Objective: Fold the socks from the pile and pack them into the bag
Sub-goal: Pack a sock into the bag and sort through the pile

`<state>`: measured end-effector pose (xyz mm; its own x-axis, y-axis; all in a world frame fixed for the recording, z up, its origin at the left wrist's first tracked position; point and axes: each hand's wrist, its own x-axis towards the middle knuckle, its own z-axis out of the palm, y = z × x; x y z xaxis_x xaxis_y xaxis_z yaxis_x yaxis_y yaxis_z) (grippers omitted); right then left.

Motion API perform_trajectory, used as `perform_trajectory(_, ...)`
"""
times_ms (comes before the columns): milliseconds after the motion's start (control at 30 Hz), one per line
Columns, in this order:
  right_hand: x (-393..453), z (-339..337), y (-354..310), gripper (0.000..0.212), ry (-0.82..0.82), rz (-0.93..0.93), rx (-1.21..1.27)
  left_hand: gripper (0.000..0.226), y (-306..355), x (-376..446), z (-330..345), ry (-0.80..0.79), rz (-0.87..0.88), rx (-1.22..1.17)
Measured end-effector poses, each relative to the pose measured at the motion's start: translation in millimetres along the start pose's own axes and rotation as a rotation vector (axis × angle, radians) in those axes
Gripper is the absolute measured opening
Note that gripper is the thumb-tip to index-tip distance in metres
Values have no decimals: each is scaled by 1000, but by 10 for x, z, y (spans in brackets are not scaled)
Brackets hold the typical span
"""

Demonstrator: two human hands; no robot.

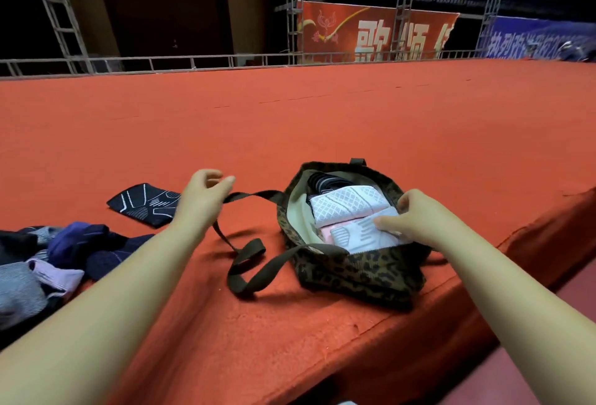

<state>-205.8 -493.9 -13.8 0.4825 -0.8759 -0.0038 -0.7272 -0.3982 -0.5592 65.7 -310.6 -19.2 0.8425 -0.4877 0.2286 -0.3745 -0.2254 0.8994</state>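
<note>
Socks, head view only. Folded pale blue sock (pixel 361 233) sits in the mouth of the leopard-print bag (pixel 354 270), topmost on the near side. Beside it, further in: a white patterned sock (pixel 348 203), a pink one (pixel 325 233) part-covered, and a dark striped one (pixel 322 180) at the far end.

R hand (pixel 416 216) is at the bag's right rim, fingers curled down onto the pale blue sock's right end, thumb touching its top; reads as pressing or tucking it in. Grip vs. press: cannot tell for certain.

L hand (pixel 203 193) hovers above the red carpeted surface (pixel 354 121), fingers loosely curled, apart, holding nothing. The bag strap (pixel 245 256) runs just under and beside it, no contact visible.

Remaining stock: one folded dark sock w/ white lines (pixel 145 204) lies flat just left of the L hand, long axis running left-right and slightly away. Unfolded pile (pixel 48 259) is nearer, left of the L forearm.

Judgement: the L hand is nearer by far to both; the dark sock lies left of and just below its fingers, so the pick needs a short leftward, downward reach. The bag is approx. half full; packing is incomplete.
</note>
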Motion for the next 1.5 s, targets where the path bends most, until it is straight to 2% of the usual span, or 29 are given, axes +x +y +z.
perform_trajectory(33,-13,-18,-20,37,-55,18,-5,21,139,-109,98,-78,118,1)
perform_trajectory(100,-11,-32,-29,43,-150,49,-5,4,395,-393,333,-365,285,26)
perform_trajectory(167,29,-40,22,41,-167,68,140,11,525,-688,549,-677,384,148)
perform_trajectory(200,47,-48,60,37,-138,75,248,16,531,-792,644,-778,422,246)
perform_trajectory(300,47,-116,169,24,18,50,409,41,472,-1017,834,-897,519,474)
perform_trajectory(400,63,-168,251,26,10,10,271,47,375,-1135,922,-902,637,621)
perform_trajectory(500,130,-201,241,35,-165,64,25,29,341,-1214,995,-826,815,611)
perform_trajectory(600,125,-214,98,43,-300,46,-207,17,325,-1251,1067,-731,869,555)
perform_trajectory(700,139,-179,2,35,-394,-46,-380,19,284,-1271,1111,-667,884,624)
perform_trajectory(767,146,-139,3,30,-416,-81,-160,21,261,-1280,1107,-648,871,635)
perform_trajectory(867,107,-79,39,16,-443,52,482,21,271,-1289,1057,-639,855,604)
perform_trajectory(900,100,-59,54,16,-444,108,522,21,271,-1288,1048,-639,859,602)
perform_trajectory(933,103,-33,74,19,-439,177,443,21,268,-1298,1043,-649,860,614)
perform_trajectory(1033,81,-9,99,39,-486,316,4,24,268,-1387,1077,-701,887,700)
perform_trajectory(1100,98,-52,102,42,-492,327,-49,23,277,-1433,1109,-699,905,711)
perform_trajectory(1200,101,-119,168,33,-517,245,199,22,258,-1407,1087,-663,849,624)
perform_trajectory(1300,-2,-167,264,22,-452,186,463,26,218,-1354,1020,-656,751,529)
perform_trajectory(1400,-104,-254,290,29,-453,121,701,24,221,-1277,956,-585,552,364)
perform_trajectory(1500,-183,-363,221,42,-466,6,886,35,236,-1145,927,-542,239,115)
